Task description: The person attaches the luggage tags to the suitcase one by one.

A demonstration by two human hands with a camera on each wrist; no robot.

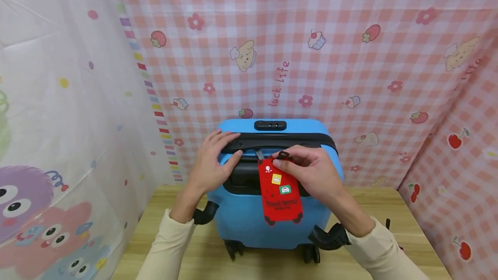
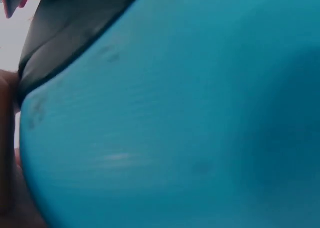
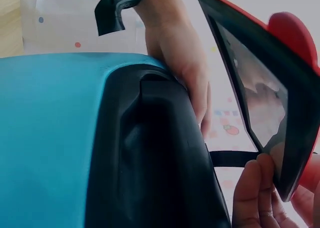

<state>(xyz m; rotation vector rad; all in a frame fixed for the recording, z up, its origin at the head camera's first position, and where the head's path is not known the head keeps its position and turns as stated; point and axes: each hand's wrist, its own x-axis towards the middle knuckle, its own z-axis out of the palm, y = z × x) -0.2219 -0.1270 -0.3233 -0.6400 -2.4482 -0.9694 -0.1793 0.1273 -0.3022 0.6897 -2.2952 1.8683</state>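
Note:
A blue suitcase [image 1: 268, 224] stands upright on its wheels, with a black handle [image 1: 249, 142] across its top. My right hand [image 1: 317, 174] pinches a red luggage tag [image 1: 282, 200] by its upper end, in front of the suitcase. In the right wrist view the back of the luggage tag [image 3: 260, 83] shows a clear window. A black strap [image 3: 232, 158] runs between tag and handle; its fastening is hidden. My left hand [image 1: 213, 165] rests on the top left of the suitcase, fingers over the edge, thumb beside the handle. Blue shell [image 2: 165, 118] fills most of the left wrist view.
Beneath the suitcase is a wood-grain table [image 1: 373, 211]. A pink checked curtain [image 1: 295, 46] hangs close behind it, and a white printed one [image 1: 78, 98] hangs at the left. A small dark object [image 1: 387, 224] lies by my right forearm, partly hidden.

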